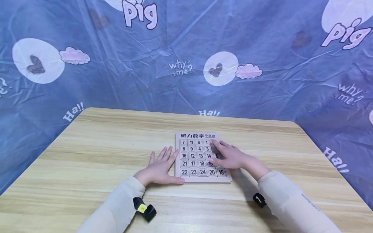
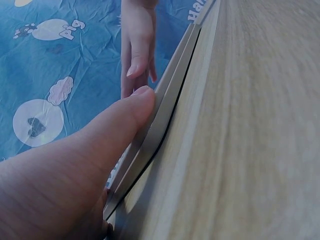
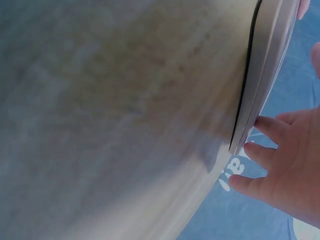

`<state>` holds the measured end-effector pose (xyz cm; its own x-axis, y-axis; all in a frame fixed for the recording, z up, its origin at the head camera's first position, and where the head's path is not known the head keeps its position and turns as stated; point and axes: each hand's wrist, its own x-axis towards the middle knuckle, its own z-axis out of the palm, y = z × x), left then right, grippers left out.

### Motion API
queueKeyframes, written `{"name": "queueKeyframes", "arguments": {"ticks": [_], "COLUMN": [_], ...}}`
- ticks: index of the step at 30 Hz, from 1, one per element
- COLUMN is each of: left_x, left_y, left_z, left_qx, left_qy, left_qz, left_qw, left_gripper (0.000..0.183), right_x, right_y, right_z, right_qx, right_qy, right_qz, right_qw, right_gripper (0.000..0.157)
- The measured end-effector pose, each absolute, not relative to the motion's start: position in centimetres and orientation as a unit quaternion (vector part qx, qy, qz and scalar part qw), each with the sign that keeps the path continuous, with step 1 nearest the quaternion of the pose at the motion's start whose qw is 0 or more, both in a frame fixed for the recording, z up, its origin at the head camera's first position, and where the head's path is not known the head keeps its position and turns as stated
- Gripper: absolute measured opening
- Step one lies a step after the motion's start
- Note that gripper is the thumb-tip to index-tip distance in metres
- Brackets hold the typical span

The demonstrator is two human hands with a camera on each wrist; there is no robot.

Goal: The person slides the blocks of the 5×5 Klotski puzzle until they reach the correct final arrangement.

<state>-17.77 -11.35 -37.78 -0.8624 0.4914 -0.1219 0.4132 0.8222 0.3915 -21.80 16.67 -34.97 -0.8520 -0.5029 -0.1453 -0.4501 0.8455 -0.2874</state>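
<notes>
A pale number slide puzzle lies flat on the wooden table, its numbered tiles in rows under a printed Chinese heading. My left hand spreads its fingers at the puzzle's left side. Its thumb rests on the near edge, by the lower left corner. Over the right-hand columns reaches my right hand, index finger at the top right tile and thumb on tile 19. It hides part of the rightmost column. In the right wrist view its other fingers extend loosely by the puzzle's far end.
The light wood table extends around the puzzle on all sides. Behind it hangs a blue printed cloth. Black straps sit at both wrists, the left one with a yellow label.
</notes>
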Motion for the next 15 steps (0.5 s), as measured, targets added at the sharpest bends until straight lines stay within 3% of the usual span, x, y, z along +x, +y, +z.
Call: {"name": "queueKeyframes", "arguments": {"ticks": [9,15], "left_x": [-17.8,-17.8], "left_y": [-11.4,-11.3], "left_z": [-37.8,-37.8], "left_qx": [0.241,0.245], "left_qy": [0.949,0.948], "left_qz": [0.172,0.173], "left_qw": [0.110,0.108], "left_gripper": [0.106,0.105], "right_x": [-20.4,-19.7], "right_y": [13.2,9.1], "right_z": [-34.5,-34.6], "right_qx": [-0.317,-0.374], "right_qy": [0.941,0.921], "right_qz": [-0.088,-0.046], "right_qw": [0.080,0.097], "right_gripper": [0.082,0.083]}}
